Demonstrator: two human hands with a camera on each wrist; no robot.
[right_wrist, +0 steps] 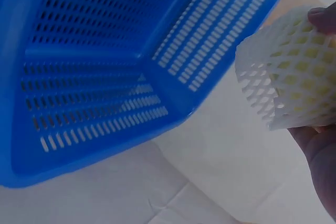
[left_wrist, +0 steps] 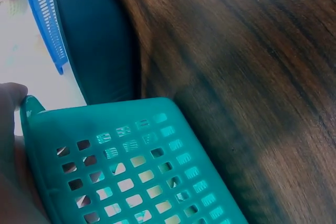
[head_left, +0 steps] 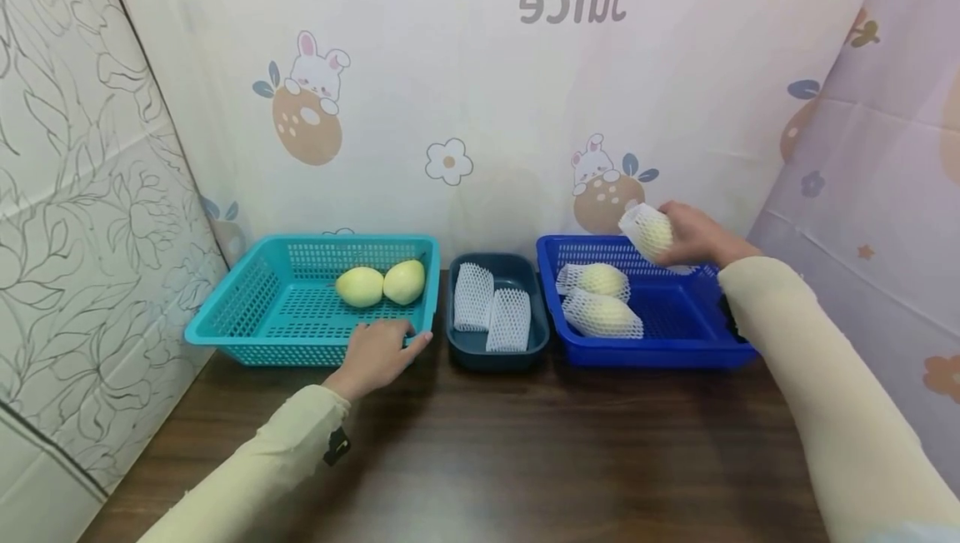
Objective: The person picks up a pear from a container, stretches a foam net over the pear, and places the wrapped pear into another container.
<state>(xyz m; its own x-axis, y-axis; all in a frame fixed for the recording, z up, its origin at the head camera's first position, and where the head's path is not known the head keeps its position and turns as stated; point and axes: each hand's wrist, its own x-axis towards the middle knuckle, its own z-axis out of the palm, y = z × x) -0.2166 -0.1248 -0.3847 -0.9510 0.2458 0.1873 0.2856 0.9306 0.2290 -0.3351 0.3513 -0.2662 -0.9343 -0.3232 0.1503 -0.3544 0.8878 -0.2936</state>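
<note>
My right hand (head_left: 686, 233) holds a pale yellow pear (head_left: 654, 235) in a white foam net sleeve (right_wrist: 262, 85), raised above the back of the dark blue basket (head_left: 660, 353). The sleeve's loose end sticks out past the fingers. Two more netted pears, one behind (head_left: 603, 280) and one in front (head_left: 602, 316), lie on that basket's left side. My left hand (head_left: 378, 353) rests on the front rim of the teal basket (left_wrist: 105, 116), near its right corner; its fingertips are partly hidden. Inside the teal basket are two bare pears, a left one (head_left: 360, 287) and a right one (head_left: 405, 281).
Between the baskets stands a small dark teal tub (head_left: 498, 361) with flat white foam net sleeves, one on the left (head_left: 474, 297) and one on the right (head_left: 509, 320). All the containers sit on a dark wooden table (head_left: 480, 451), against a printed curtain (head_left: 480, 93).
</note>
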